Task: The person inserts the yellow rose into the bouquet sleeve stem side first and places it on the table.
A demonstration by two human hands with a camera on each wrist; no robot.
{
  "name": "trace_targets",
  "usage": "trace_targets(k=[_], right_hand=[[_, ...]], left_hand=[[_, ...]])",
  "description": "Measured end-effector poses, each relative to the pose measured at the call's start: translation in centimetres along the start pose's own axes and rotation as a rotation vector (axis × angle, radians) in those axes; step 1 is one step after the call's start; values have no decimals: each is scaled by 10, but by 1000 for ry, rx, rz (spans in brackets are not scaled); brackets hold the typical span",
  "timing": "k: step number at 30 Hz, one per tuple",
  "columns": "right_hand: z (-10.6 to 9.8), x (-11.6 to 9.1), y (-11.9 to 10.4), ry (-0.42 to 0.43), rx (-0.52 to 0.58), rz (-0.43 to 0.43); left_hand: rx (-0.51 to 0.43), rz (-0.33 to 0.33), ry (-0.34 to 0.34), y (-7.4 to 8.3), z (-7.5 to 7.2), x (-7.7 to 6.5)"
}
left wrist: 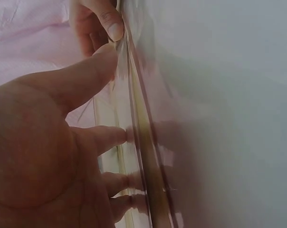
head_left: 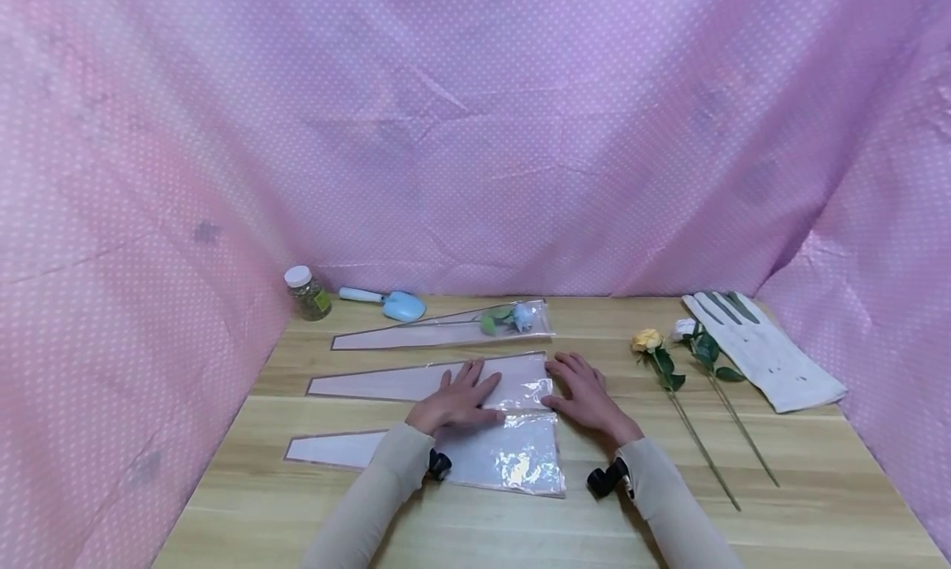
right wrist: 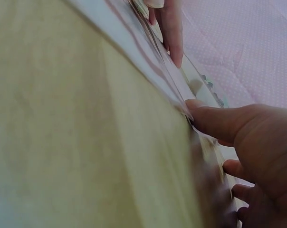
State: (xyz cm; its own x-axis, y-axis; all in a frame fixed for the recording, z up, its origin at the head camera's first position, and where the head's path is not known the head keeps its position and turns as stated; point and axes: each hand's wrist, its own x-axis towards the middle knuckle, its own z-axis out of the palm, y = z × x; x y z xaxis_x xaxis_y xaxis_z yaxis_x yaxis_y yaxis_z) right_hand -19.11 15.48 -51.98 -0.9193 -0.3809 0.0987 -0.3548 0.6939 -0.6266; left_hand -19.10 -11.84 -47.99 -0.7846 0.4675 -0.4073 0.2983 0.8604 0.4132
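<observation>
Three tapered clear flower sleeves with dark borders lie in a row on the wooden table. My left hand [head_left: 459, 400] rests spread on the middle sleeve [head_left: 371, 382], its thumb near the edge of the nearest sleeve [head_left: 334, 448]. At the wide right end of the middle sleeve is my right hand [head_left: 587, 395], thumb and fingertips touching that edge. In the right wrist view, the thumb [right wrist: 215, 121] meets the sleeve's corner and the other fingers reach along its end. The farthest sleeve [head_left: 401, 338] contains a pale blue rose [head_left: 523, 316] with green leaves.
To the right lie a yellow rose [head_left: 648, 341] and a white rose [head_left: 683, 329], stems pointing toward me. A white work glove [head_left: 780, 371] is beside them. A white-lidded jar [head_left: 308, 295] and a light blue trowel [head_left: 403, 306] are at the back left, before pink dotted cloth [head_left: 475, 139].
</observation>
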Motion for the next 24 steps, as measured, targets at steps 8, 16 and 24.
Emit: trace_targets(k=[8, 16, 24], right_hand=[[-2, 5, 2, -9, 2, 22], [2, 9, 0, 29, 13, 70], [8, 14, -5, 97, 15, 79]], left_hand=[[8, 2, -4, -2, 0, 3], [14, 3, -17, -2, 1, 5], [-7, 7, -13, -1, 0, 5]])
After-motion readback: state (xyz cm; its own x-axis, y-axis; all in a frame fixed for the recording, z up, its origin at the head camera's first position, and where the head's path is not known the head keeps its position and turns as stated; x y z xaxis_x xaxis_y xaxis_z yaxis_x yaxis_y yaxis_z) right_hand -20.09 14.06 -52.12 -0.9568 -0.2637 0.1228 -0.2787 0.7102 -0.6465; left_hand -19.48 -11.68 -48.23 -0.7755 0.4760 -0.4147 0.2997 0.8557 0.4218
